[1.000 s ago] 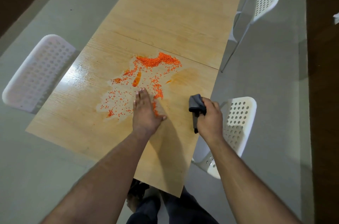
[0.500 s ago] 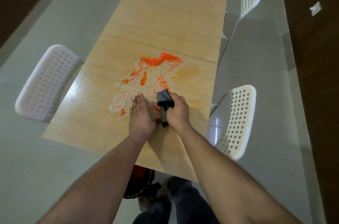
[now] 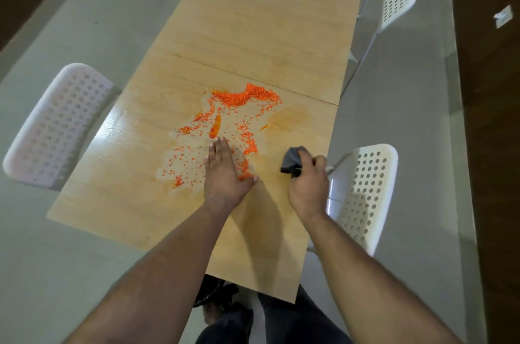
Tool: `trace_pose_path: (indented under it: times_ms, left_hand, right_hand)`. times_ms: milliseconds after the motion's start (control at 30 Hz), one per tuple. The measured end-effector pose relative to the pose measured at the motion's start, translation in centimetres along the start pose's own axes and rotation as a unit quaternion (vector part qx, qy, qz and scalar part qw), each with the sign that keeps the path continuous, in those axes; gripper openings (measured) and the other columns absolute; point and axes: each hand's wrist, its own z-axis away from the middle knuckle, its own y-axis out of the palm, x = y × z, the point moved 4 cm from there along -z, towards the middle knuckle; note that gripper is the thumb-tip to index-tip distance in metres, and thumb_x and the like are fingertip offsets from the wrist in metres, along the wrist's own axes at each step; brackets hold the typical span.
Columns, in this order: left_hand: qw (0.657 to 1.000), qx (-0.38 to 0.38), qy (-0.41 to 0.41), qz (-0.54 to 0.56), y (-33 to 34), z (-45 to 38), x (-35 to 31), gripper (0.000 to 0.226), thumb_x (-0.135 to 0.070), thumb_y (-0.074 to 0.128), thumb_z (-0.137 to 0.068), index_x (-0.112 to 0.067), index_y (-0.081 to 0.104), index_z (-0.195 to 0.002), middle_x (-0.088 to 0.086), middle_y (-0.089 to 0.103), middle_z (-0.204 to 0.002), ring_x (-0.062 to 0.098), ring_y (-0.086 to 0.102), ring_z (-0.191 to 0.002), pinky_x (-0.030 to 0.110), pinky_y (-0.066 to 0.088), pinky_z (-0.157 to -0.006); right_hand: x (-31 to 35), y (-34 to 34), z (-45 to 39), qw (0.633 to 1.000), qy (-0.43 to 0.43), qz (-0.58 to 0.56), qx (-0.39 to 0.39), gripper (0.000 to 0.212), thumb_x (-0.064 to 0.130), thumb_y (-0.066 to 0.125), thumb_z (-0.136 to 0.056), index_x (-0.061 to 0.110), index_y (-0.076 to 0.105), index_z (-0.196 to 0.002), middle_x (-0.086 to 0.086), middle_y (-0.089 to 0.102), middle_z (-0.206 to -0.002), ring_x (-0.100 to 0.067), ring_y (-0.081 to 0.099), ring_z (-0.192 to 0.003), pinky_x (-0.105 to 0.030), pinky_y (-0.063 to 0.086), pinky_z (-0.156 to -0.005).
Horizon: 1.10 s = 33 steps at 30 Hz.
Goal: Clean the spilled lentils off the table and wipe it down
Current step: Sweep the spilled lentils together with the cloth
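From the head view, the orange lentils (image 3: pixel 225 129) lie scattered across a wet patch in the middle of the desk (image 3: pixel 267 22), thickest in a heap toward the far side, so the clearing looks barely begun and wiping is not yet done. The left hand (image 3: pixel 225 174) lies flat, fingers straight together, on the spill's near edge. The right hand (image 3: pixel 308 186) grips a bunched grey cloth (image 3: pixel 292 160) near the desk's right edge. Any lentils under the left palm are hidden.
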Motion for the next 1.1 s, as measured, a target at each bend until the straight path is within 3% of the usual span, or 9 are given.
trace_pose_path:
  times_ms: [200, 333, 500, 633, 867, 933, 1033, 1100]
  left_hand:
    - [1.0, -0.001, 0.006, 0.03, 0.2, -1.2, -0.2, 0.112, -0.042, 0.074, -0.091, -0.006, -0.001, -0.167, 0.013, 0.002, -0.176, 0.028, -0.003, -0.163, 0.046, 0.004, -0.132]
    - [1.0, 0.003, 0.005, 0.023, 0.4, -1.6, -0.2, 0.125, -0.039, 0.084, -0.083, -0.008, -0.003, -0.167, 0.011, 0.002, -0.176, 0.027, -0.004, -0.163, 0.045, 0.003, -0.132]
    - [1.0, -0.002, 0.0, 0.017, 0.3, -1.3, -0.7, 0.139, -0.045, 0.092, -0.076, -0.008, -0.007, -0.167, 0.008, -0.001, -0.177, 0.026, -0.006, -0.163, 0.042, 0.002, -0.132]
    - [1.0, 0.001, -0.003, 0.017, 0.5, -1.2, -1.4, 0.136, -0.04, 0.091, -0.079, -0.007, -0.008, -0.167, 0.009, -0.002, -0.177, 0.026, -0.006, -0.163, 0.041, 0.003, -0.133]
    - [0.999, 0.0, -0.001, 0.041, 0.5, -0.7, -1.4, 0.113, -0.021, 0.078, -0.088, -0.005, -0.002, -0.167, 0.013, 0.003, -0.176, 0.029, -0.003, -0.163, 0.046, 0.005, -0.132]
    - [0.999, -0.007, -0.008, 0.05, 0.4, -0.7, -0.9, 0.111, -0.024, 0.078, -0.09, -0.005, 0.001, -0.167, 0.014, 0.005, -0.176, 0.029, -0.002, -0.163, 0.047, 0.005, -0.132]
    - [0.999, 0.0, -0.012, 0.039, 0.3, -0.8, -0.6, 0.126, -0.033, 0.089, -0.082, -0.005, -0.001, -0.167, 0.011, 0.005, -0.176, 0.029, -0.001, -0.163, 0.045, 0.005, -0.133]
    - [0.999, -0.002, -0.006, 0.032, 0.3, -0.7, -0.8, 0.132, -0.037, 0.091, -0.079, -0.006, -0.002, -0.167, 0.01, 0.005, -0.176, 0.028, -0.001, -0.163, 0.044, 0.005, -0.133]
  right_hand:
    - [6.0, 3.2, 0.2, 0.98, -0.044, -0.143, 0.131, 0.072, -0.011, 0.053, -0.078, 0.018, 0.061, -0.144, -0.004, 0.049, -0.118, -0.031, 0.057, -0.107, -0.034, 0.05, -0.097]
    - [4.6, 1.2, -1.0, 0.982, -0.068, -0.165, 0.064, 0.064, -0.009, 0.059, -0.083, 0.015, 0.063, -0.142, -0.005, 0.053, -0.121, -0.024, 0.058, -0.107, -0.025, 0.048, -0.095]
    - [-1.5, -2.8, -2.5, 0.998, -0.004, -0.051, -0.031, 0.069, -0.006, 0.06, -0.086, 0.022, 0.056, -0.149, -0.004, 0.048, -0.122, -0.02, 0.055, -0.091, -0.029, 0.049, -0.08]
    - [-2.9, -2.1, -0.8, 0.999, 0.03, -0.024, -0.008, 0.071, -0.004, 0.059, -0.086, 0.025, 0.052, -0.151, -0.004, 0.046, -0.121, -0.029, 0.059, -0.091, -0.038, 0.055, -0.08]
    - [3.8, 2.1, 0.8, 0.979, -0.025, -0.165, 0.118, 0.068, -0.013, 0.053, -0.081, 0.014, 0.062, -0.143, -0.005, 0.053, -0.119, -0.028, 0.057, -0.111, -0.033, 0.049, -0.099]
    - [4.5, 1.7, 0.7, 0.975, -0.037, -0.191, 0.106, 0.066, -0.014, 0.053, -0.082, 0.012, 0.063, -0.142, -0.006, 0.054, -0.121, -0.025, 0.057, -0.113, -0.031, 0.047, -0.103]
    - [3.1, -0.5, -0.2, 0.978, -0.022, -0.203, 0.045, 0.065, -0.014, 0.055, -0.084, 0.012, 0.062, -0.143, -0.005, 0.055, -0.124, -0.017, 0.054, -0.113, -0.022, 0.042, -0.104]
    - [1.1, -1.9, -1.1, 0.984, -0.002, -0.18, -0.008, 0.064, -0.012, 0.056, -0.085, 0.014, 0.061, -0.144, -0.006, 0.056, -0.126, -0.019, 0.055, -0.112, -0.024, 0.043, -0.102]
